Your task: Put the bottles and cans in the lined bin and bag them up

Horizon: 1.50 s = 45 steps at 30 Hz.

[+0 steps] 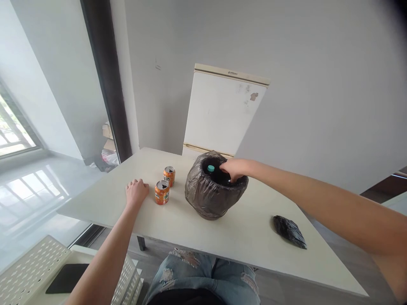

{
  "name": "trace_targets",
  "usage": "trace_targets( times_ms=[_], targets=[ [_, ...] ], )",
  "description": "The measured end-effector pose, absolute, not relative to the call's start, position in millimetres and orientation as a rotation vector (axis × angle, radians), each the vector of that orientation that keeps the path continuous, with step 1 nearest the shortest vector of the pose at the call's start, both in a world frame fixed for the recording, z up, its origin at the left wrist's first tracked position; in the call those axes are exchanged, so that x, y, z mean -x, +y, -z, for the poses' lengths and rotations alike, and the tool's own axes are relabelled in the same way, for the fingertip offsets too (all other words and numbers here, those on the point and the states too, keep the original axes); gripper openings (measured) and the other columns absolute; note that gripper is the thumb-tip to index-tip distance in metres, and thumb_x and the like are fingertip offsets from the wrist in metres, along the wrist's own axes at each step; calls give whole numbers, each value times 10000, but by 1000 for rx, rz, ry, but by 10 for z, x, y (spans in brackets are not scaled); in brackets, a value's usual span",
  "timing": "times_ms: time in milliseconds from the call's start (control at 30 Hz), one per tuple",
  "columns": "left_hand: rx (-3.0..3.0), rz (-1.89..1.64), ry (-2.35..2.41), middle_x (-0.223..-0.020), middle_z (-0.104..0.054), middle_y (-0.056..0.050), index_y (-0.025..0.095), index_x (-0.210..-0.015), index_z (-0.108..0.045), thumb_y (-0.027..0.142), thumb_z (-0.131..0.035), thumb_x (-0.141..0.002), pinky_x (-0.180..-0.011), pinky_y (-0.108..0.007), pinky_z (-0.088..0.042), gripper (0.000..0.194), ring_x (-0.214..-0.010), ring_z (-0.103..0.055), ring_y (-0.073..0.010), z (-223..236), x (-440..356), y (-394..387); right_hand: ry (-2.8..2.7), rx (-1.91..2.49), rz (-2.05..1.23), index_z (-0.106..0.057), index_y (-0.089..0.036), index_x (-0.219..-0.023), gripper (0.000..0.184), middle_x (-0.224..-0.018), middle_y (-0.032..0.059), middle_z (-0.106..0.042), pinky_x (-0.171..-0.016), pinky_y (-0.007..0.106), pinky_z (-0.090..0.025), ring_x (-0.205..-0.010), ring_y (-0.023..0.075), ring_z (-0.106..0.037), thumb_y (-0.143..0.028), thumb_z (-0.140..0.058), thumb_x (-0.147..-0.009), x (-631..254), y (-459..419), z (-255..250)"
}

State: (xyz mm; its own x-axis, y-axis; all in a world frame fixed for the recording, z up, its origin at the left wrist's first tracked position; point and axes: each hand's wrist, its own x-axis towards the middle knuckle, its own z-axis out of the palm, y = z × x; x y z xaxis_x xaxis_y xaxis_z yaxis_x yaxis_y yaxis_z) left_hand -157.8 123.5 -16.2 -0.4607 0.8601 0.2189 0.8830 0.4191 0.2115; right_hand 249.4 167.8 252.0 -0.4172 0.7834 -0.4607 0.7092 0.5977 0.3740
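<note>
A trash bin lined with a dark, see-through plastic bag (206, 199) stands upright on the white table (241, 237). My right hand (237, 168) reaches over its rim from the right; the fingers dip into the opening, and what they hold, if anything, is hidden. Inside the bin, left of those fingers, shows the green cap of a bottle (210, 168). My left hand (136, 192) rests palm down on the tabletop, fingers forward, holding nothing. Just to its right stand two orange drink cans, a nearer one (162, 195) and a farther one (169, 177), both with opened tops.
A folded black plastic bag (289, 231) lies on the table's right part. Behind the table is a white fridge (222, 112). At lower left, a white perforated basket or cart (34, 271) holds a flat black object (66, 278). Boxes and bags (109, 146) sit beyond the dark door frame.
</note>
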Motion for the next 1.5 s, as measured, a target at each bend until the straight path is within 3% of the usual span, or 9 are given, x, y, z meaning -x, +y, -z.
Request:
trace_targets(
  times_ms=[267, 533, 733, 867, 967, 1167, 1333, 1433, 1500],
  targets=[
    [1590, 449, -2587, -1197, -677, -251, 117, -1100, -721, 295, -392, -937, -929, -459, -436, 408, -1136, -604, -388, 154, 1573, 1233, 2376, -1266, -92, -752, -238, -953, 210, -960, 41, -755, -618, 284, -417, -856, 227, -687, -332, -755, -764, -2517, 1715, -2792],
    [1586, 448, -2583, -1178, -678, -247, 109, -1087, -721, 297, -383, -943, -933, -452, -434, 413, -1135, -606, -387, 142, 1565, 1226, 2485, -1207, -3, -802, -245, -1015, 269, -1010, 57, -774, -697, 298, -476, -908, 247, -709, -298, -735, -760, -2502, 1852, -2440],
    [1586, 456, -2586, -1180, -679, -241, 119, -1095, -717, 287, -386, -942, -940, -453, -434, 401, -1145, -606, -385, 159, 1572, 1238, 2480, -1242, -28, -662, -250, -1284, 703, -1226, 77, -726, -719, 293, -487, -1048, 287, -693, -300, -876, -616, -2604, 1796, -2516],
    [1582, 479, -2595, -1183, -677, -246, 119, -1100, -718, 290, -399, -933, -948, -468, -432, 398, -1156, -599, -394, 164, 1568, 1245, 2357, -1252, -49, -625, -237, -1320, 788, -1268, 100, -707, -685, 298, -480, -1032, 302, -693, -147, -854, -571, -2661, 1649, -2631],
    [1579, 493, -2598, -1180, -677, -239, 122, -1096, -718, 285, -397, -933, -952, -466, -431, 395, -1157, -596, -391, 157, 1560, 1238, 2350, -1233, -27, -622, -256, -1344, 778, -1271, 91, -712, -652, 293, -472, -1002, 286, -699, -76, -772, -603, -2648, 1546, -2766],
    [1582, 484, -2594, -1174, -674, -240, 118, -1094, -718, 268, -385, -945, -940, -459, -435, 395, -1143, -598, -382, 139, 1552, 1213, 2679, -1253, -83, -727, -268, -1185, 521, -1170, 59, -764, -725, 297, -487, -960, 246, -708, -53, -634, -719, -2345, 1321, -3100],
    [1590, 481, -2591, -1157, -678, -237, 122, -1083, -721, 258, -386, -947, -938, -456, -435, 386, -1142, -599, -376, 122, 1539, 1194, 2983, -962, -126, -706, -216, -1194, 373, -1120, 81, -767, -727, 277, -455, -970, 223, -696, -109, -616, -849, -1618, 1041, -2969],
    [1586, 484, -2591, -1152, -679, -235, 121, -1091, -719, 251, -383, -944, -940, -458, -433, 390, -1142, -602, -376, 110, 1531, 1187, 2852, -688, -121, -687, -195, -1249, 388, -1189, 96, -747, -688, 278, -442, -1030, 247, -692, -198, -700, -862, -1106, 953, -2668],
    [1585, 480, -2592, -1156, -679, -237, 118, -1095, -716, 249, -384, -941, -941, -463, -431, 389, -1144, -603, -380, 105, 1529, 1186, 2810, -632, -119, -651, -230, -1342, 585, -1326, 95, -702, -707, 283, -458, -1117, 279, -675, -244, -828, -785, -806, 940, -2451]
  ],
)
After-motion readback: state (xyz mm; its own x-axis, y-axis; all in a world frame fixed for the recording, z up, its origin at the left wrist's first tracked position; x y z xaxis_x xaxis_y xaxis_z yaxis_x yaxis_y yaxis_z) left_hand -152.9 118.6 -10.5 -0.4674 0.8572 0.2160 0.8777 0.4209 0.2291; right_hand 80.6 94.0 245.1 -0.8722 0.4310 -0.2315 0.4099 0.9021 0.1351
